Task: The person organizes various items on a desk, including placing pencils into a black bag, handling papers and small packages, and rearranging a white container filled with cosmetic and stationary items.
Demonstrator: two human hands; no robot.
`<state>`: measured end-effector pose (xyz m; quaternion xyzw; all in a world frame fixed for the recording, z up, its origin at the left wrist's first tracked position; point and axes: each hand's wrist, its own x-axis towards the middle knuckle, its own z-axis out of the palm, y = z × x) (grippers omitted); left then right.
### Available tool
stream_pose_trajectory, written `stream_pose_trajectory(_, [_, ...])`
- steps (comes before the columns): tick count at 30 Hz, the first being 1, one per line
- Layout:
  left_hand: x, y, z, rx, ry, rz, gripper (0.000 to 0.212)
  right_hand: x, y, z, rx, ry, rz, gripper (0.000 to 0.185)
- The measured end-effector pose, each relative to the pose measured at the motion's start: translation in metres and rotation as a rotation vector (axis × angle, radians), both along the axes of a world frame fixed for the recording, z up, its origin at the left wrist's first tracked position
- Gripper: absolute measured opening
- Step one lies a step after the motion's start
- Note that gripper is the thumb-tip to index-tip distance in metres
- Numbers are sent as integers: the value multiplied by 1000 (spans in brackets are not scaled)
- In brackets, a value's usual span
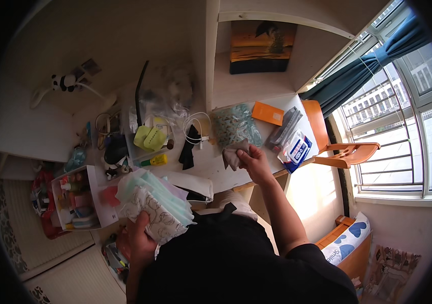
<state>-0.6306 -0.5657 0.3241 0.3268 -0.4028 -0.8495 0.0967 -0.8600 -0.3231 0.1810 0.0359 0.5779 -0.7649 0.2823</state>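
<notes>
My left hand [140, 233] grips a stack of thin soft packets [163, 207] at the lower left, its thumb on top. The uppermost one is white with a dark line pattern; mint-green and lilac layers fan out behind it. Over the desk, my right hand [256, 163] pinches a crumpled grey-brown cloth [235, 155] between thumb and fingers. Just beyond that cloth lies a clear plastic pack with a triangle pattern [238, 123]. A pack of wet wipes [295, 150] rests to the right of my right hand.
An orange envelope [268, 113], a white cable [197, 121], a black strap [190, 148] and a yellow bottle [158, 160] lie on the desk [219, 174]. A box of bottles [77, 199] stands at left, an orange wooden chair [337, 150] at right.
</notes>
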Motion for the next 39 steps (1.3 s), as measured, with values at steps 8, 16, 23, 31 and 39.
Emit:
stream_pose_trajectory(8, [3, -1, -1, -28, -3, -21, 63, 1, -7, 14, 272, 462, -159, 21])
stream_pose_trajectory(16, [-1, 2, 5, 32, 9, -26, 65, -10, -15, 30, 467, 1126, -437, 37])
stream_pose_trajectory(23, [-7, 6, 10, 19, -29, -28, 65, 0, -12, 36, 55, 459, -287, 23])
stream_pose_trajectory(31, [-54, 7, 19, -118, 88, -571, 97, -1, -14, 91, 775, 971, 167, 38])
stream_pose_trajectory(39, [-103, 3, -8, -191, 250, -794, 116, -1, 0, 111, 356, 720, 106, 38])
